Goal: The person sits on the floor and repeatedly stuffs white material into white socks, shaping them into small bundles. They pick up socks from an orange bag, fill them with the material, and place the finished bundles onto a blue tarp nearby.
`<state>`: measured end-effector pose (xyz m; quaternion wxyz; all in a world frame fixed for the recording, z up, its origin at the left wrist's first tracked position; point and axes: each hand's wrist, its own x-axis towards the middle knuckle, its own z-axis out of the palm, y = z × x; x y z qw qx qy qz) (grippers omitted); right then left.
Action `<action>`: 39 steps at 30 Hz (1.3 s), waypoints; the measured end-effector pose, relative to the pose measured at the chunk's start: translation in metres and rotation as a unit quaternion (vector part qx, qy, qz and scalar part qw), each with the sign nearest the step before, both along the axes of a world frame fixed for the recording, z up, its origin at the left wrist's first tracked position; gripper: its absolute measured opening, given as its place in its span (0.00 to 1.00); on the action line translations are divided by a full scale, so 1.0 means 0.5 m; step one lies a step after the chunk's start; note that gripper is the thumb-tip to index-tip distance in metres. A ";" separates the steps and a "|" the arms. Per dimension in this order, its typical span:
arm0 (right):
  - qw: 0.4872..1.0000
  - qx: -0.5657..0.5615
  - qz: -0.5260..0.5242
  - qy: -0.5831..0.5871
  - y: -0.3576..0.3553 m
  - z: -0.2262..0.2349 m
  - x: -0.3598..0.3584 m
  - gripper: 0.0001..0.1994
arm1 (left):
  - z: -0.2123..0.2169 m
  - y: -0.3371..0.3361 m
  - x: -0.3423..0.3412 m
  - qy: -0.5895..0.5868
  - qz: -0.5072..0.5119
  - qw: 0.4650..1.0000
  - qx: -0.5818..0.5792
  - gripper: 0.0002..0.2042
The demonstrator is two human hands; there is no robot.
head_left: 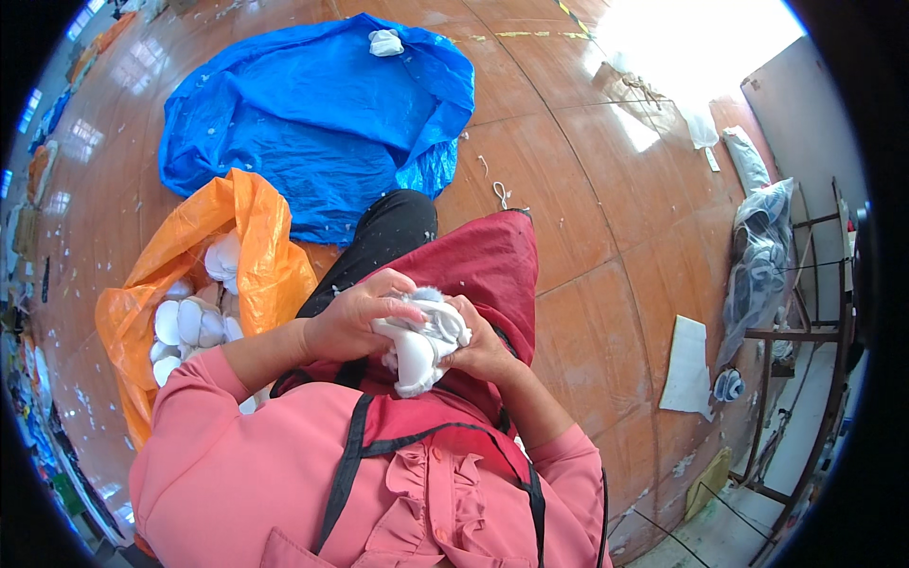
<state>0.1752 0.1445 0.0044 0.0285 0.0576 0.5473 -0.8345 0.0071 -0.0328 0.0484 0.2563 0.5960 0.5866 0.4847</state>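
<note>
Over my lap, both hands hold a soft white padded piece (415,358) with a fluffy edge and several folded layers. My left hand (363,310) grips its upper left side, fingers bent over the top. On the other side my right hand (481,343) is closed round the right edge, its fingers partly hidden. Whether the piece is a slipper or some other plush item, I cannot tell. To my left stands an open orange plastic bag (270,275), with several white oval pads (196,322) in it. A dark red apron (473,260) covers my lap.
A large blue plastic sheet or bag (284,114) lies ahead on the brown floor, a small white bundle (385,43) on its far edge. At right are a metal rack (793,334), a filled clear bag (760,251) and a white board (686,365). White scraps dot the floor.
</note>
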 end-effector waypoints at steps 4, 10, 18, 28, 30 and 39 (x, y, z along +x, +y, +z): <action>0.998 0.056 0.006 0.004 0.001 -0.011 0.003 0.32 | -0.006 -0.004 0.004 -0.030 0.015 0.999 -0.004 0.27; 0.999 0.050 -0.005 0.001 -0.017 -0.032 0.010 0.29 | 0.005 -0.021 0.011 -0.037 0.036 0.998 -0.047 0.26; 0.997 0.070 -0.038 -0.001 -0.046 -0.048 0.001 0.26 | 0.010 -0.033 0.013 -0.003 0.042 0.998 -0.052 0.28; 0.996 0.064 -0.058 -0.001 -0.047 -0.066 -0.006 0.26 | -0.008 -0.034 0.022 0.079 0.071 0.994 -0.021 0.25; 0.998 0.020 -0.065 0.016 -0.046 -0.069 -0.009 0.26 | -0.007 -0.027 0.021 0.033 0.092 0.995 -0.018 0.24; 0.992 0.001 -0.124 0.002 -0.035 -0.069 -0.024 0.26 | -0.029 0.003 0.033 -0.034 0.154 0.987 -0.009 0.23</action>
